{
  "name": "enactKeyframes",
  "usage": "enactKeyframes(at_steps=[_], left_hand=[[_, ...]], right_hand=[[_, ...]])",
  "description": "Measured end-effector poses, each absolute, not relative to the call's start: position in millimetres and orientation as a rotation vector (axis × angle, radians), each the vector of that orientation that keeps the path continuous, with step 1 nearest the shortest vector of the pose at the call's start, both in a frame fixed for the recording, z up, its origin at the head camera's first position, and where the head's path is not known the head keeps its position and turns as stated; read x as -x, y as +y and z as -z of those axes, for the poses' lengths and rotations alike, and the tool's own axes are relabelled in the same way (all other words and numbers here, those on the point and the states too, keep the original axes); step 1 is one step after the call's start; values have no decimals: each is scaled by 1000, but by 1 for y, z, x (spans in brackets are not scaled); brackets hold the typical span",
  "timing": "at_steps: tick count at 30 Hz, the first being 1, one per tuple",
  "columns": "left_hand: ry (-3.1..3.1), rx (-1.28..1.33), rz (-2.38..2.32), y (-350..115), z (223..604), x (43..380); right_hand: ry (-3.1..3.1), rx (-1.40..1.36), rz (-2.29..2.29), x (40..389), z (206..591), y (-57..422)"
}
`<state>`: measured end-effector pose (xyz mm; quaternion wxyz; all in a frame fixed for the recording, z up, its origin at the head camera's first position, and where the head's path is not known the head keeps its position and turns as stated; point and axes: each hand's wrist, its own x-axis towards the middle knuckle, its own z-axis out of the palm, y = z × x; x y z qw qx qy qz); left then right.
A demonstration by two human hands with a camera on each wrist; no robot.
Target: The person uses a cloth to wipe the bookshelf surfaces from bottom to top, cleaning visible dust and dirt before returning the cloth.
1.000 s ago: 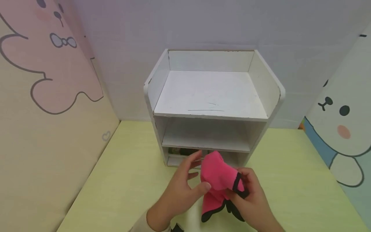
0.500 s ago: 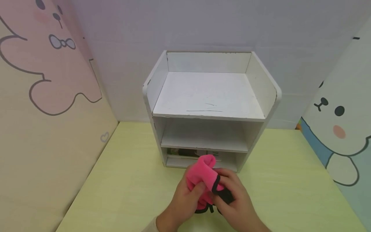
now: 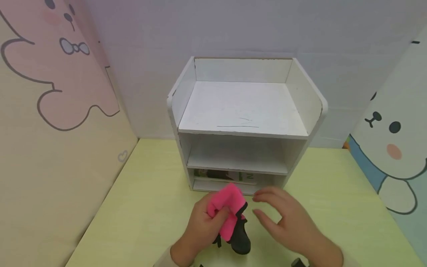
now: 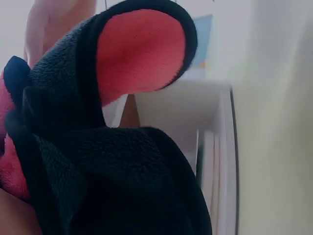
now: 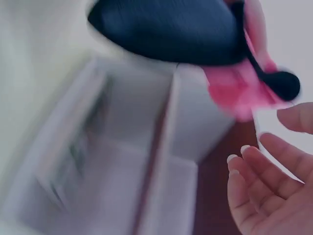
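A plush cloth (image 3: 232, 196), bright pink on one face and dark grey on the other with black edging, hangs bunched above the table in the head view. My left hand (image 3: 201, 225) grips it, thumb pressed on the pink side. In the left wrist view the dark side of the cloth (image 4: 127, 161) fills much of the picture, one corner folded over to pink. To the right of the cloth, apart from it, my right hand (image 3: 291, 221) has its fingers spread and holds nothing. The right wrist view also shows those fingers (image 5: 266, 171) loosely bent below the cloth.
A white shelf unit (image 3: 242, 107) stands just beyond my hands. Flat books or booklets (image 3: 225, 175) lie in its lowest compartment. The pale yellow-green table (image 3: 146, 193) extends on both sides. Cartoon-printed walls (image 3: 60, 155) enclose the left, right and back.
My right hand has let go of the cloth and moved off to the right. The left hand first closed on the cloth and still holds it, a dark part now hanging down.
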<state>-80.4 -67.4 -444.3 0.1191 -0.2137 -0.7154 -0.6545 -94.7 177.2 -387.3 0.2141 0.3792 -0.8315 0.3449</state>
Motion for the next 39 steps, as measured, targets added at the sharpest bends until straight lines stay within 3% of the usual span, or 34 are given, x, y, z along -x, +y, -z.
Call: enactKeyframes(at_steps=[9,15,19,25,39], left_hand=[[-2236,453,1649,-106,427,99],[-2241,295,1561,-139,423,91],[-2301,112,1446,-159,421,84],[-2540,-114,1134,-179,423,83],[-2921,-276,834,-196,461,99]], right_hand=[[-1924,-661,-774,132,302,215],[-1854,-390,-858,131,282,227],[-1871,-246,-911,115,296,236],[-2065,-41,-919,96,346,251],[-2486,-76,-878,78,405,242]])
